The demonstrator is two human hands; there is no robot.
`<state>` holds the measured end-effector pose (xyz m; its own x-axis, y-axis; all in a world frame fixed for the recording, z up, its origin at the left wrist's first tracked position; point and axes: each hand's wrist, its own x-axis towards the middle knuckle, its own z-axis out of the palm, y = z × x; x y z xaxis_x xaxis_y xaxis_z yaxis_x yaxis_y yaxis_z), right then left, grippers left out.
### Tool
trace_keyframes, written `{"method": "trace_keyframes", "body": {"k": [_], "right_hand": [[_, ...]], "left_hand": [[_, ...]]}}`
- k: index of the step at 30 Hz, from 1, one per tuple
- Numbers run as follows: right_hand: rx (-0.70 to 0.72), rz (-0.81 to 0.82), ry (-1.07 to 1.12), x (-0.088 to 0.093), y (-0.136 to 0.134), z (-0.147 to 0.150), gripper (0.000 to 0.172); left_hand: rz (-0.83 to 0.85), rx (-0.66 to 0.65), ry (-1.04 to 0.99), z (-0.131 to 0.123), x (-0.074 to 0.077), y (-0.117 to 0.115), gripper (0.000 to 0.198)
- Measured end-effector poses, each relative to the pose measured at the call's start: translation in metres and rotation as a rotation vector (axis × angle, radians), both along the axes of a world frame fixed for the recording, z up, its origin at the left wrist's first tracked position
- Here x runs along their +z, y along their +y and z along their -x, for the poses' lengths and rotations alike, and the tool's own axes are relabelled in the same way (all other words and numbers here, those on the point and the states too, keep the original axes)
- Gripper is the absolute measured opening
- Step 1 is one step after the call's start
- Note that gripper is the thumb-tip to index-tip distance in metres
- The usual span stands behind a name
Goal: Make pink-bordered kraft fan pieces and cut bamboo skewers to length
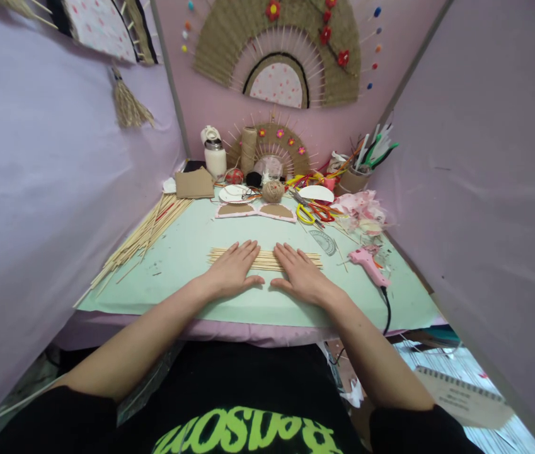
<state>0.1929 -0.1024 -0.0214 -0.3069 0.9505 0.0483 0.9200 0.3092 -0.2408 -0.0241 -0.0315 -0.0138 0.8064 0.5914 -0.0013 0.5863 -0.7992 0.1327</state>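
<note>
On the pale green table top (172,293), a row of thin wooden sticks (266,260) lies side by side, running left to right. My left hand (234,270) rests flat across the left part of the row, fingers stretched out and thumb pointing inward. Across the right part, my right hand (299,272) lies flat in the same way. Bare sticks show between the two hands, and stick ends stick out past each one. Neither hand grips anything. A clear protractor (324,242) lies just beyond my right hand.
Loose sticks (147,236) are piled at the left. A pink glue gun (370,265) with a black cord lies at the right. Behind are yellow-handled scissors (305,213), a twine ball (273,191), cardboard (195,183), a white bottle (215,159) and a tool holder (353,181).
</note>
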Motion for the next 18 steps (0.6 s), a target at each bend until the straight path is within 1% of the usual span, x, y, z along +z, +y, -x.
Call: {"method": "trace_keyframes", "body": {"k": [5, 11, 14, 18], "right_hand": [[-0.018, 0.062, -0.072, -0.0016, -0.0041, 0.0064, 0.082], [-0.015, 0.08, -0.075, 0.0014, -0.0029, 0.005, 0.083], [-0.013, 0.084, -0.063, 0.0028, -0.0016, 0.0048, 0.082], [-0.01, 0.02, -0.03, 0.0036, 0.0006, 0.0041, 0.076]], "left_hand": [[0.026, 0.016, 0.066, -0.0015, 0.003, -0.0051, 0.092], [0.027, 0.025, 0.063, -0.0028, 0.0012, -0.0045, 0.091], [0.013, 0.026, 0.024, -0.003, -0.001, -0.0014, 0.084], [-0.003, 0.064, -0.061, -0.0034, -0.0012, 0.0018, 0.064]]}}
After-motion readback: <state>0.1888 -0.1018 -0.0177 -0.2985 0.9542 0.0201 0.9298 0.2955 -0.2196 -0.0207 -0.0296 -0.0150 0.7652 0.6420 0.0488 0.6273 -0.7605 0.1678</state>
